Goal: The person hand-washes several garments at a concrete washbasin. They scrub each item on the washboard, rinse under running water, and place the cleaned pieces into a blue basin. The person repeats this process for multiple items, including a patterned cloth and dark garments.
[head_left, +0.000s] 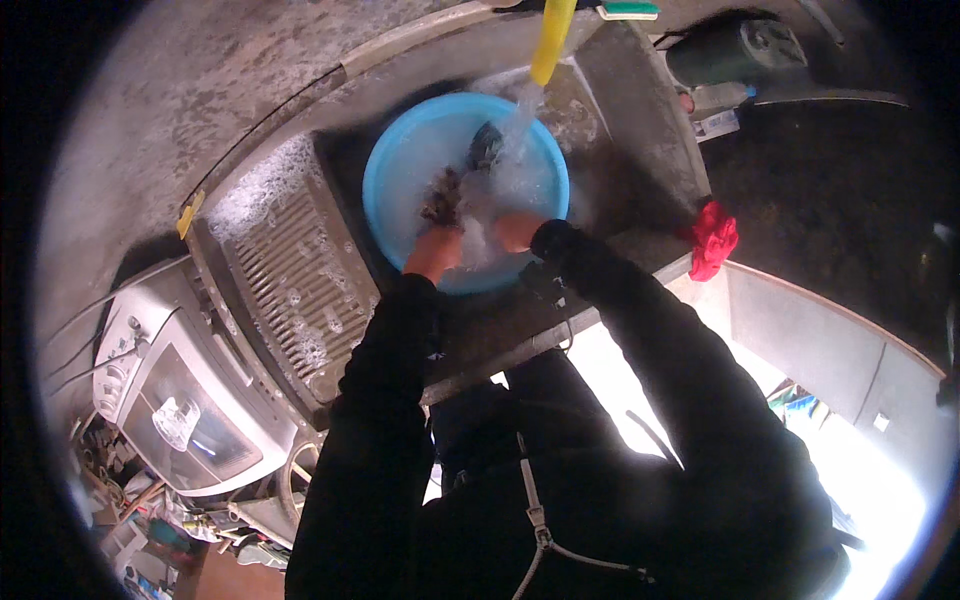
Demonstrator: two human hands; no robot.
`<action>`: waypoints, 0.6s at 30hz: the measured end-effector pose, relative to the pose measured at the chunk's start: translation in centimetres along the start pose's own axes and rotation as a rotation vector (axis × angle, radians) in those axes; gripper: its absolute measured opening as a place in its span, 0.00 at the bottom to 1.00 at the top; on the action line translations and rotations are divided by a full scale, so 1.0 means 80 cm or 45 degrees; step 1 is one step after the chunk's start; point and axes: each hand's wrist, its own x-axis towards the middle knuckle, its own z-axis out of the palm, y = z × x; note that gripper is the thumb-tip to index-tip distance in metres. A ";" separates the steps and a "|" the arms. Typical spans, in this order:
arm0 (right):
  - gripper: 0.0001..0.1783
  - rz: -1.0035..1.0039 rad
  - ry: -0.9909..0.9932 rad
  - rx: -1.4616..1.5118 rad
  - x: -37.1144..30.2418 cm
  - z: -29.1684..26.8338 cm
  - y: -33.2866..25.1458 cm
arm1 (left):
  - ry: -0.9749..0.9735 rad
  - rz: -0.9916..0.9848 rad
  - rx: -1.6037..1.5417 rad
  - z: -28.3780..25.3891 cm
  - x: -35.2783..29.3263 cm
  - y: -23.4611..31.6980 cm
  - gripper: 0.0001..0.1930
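A light-blue plastic basin (376, 212) stands in the stone sink, full of cloudy, sudsy water. From the near rim, my left hand (437, 250) dips into the water beside a brownish, crumpled bundle that looks like cloth (441, 196). My right hand (516, 231) is at the right of it, also partly under water. Foam and water hide the fingers of both hands, so what they grip does not show. Farther back in the basin a dark piece (485, 146) lies half under. Water pours in beside it from a yellow hose (552, 42).
Left of the basin is a ribbed washboard slab (290, 260) with suds, and beyond it a white washing machine (185, 385). A red cloth (713, 240) hangs on the sink's right corner. A green-backed brush (628, 11) and a plastic bottle (720, 96) lie at the back right.
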 end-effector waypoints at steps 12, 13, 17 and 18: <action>0.23 -0.257 1.012 -0.096 -0.011 -0.006 0.031 | 0.685 0.264 -0.076 -0.039 -0.014 0.002 0.26; 0.23 -0.252 0.916 -0.144 -0.004 0.011 0.028 | 0.609 0.266 0.111 -0.016 -0.010 0.002 0.26; 0.20 -0.060 0.186 -0.328 0.013 0.035 0.025 | 0.287 0.286 0.375 0.042 0.010 -0.016 0.24; 0.18 -0.153 0.158 -0.156 0.010 0.030 0.027 | 0.209 0.320 0.217 0.042 0.011 -0.022 0.24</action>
